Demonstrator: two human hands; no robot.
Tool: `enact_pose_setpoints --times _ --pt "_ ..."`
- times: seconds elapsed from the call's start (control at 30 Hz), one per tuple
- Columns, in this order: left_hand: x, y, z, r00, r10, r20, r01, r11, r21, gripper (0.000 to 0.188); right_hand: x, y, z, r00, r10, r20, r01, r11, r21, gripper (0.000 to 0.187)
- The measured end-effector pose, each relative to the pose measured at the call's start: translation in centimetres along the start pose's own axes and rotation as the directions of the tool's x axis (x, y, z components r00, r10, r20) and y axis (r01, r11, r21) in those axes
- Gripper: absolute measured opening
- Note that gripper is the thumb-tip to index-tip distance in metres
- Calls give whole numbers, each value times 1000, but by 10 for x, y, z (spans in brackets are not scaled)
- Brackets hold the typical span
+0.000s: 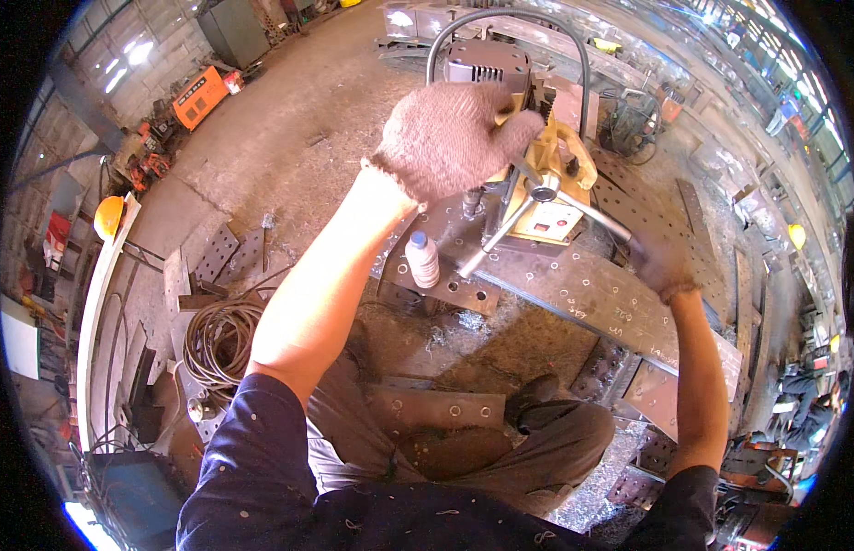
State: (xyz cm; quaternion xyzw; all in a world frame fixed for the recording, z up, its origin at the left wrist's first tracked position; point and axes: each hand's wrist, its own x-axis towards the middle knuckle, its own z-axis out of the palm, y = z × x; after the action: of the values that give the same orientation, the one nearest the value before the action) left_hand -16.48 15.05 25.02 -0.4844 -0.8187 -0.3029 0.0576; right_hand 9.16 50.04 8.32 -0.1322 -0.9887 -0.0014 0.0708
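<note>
A magnetic drill press (548,216) with a yellowish body and dark motor stands on a long drilled steel plate (583,285). Its three-spoke feed handle (544,194) faces me. My left hand (445,138), in a knitted work glove, is closed at the upper spoke, whose end it hides. At the tip of the right spoke is my right hand (663,262), gloved, in shadow and slightly blurred, its fingers curled round that end. The third spoke points down-left, untouched. Beside the drill, a plastic bottle (421,259) with a blue cap stands upright on the steel.
A coiled hose (220,342) lies at left, near a yellow hard hat (108,217) on a long pale beam (89,367). Drilled plates (234,253) and metal shavings (464,321) are on the floor. An orange machine (200,97) stands far left. A dark cable (510,13) arches over the drill.
</note>
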Motion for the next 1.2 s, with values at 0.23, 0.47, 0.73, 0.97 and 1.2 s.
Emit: enact_pose_setpoints --times 0.23,0.47,0.73,0.97,1.2 --pt "-53 3 38 975 148 -166 -109 970 219 50 78 21 -44 993 50 -106 -76 965 -252 48" --pt "-122 18 94 985 -77 -156 73 997 -32 28 110 -69 69 692 543 -476 -285 811 512 88" --pt "-79 -39 62 890 -144 -433 127 990 -67 80 93 -16 168 904 427 -12 -394 844 365 46" --pt "-29 -99 78 931 -324 -169 261 914 -311 59 90 -16 139 914 406 -20 -400 907 134 36" --pt "-20 -130 78 914 -282 -291 235 954 -187 52 71 -56 125 902 430 -44 -425 900 93 31"
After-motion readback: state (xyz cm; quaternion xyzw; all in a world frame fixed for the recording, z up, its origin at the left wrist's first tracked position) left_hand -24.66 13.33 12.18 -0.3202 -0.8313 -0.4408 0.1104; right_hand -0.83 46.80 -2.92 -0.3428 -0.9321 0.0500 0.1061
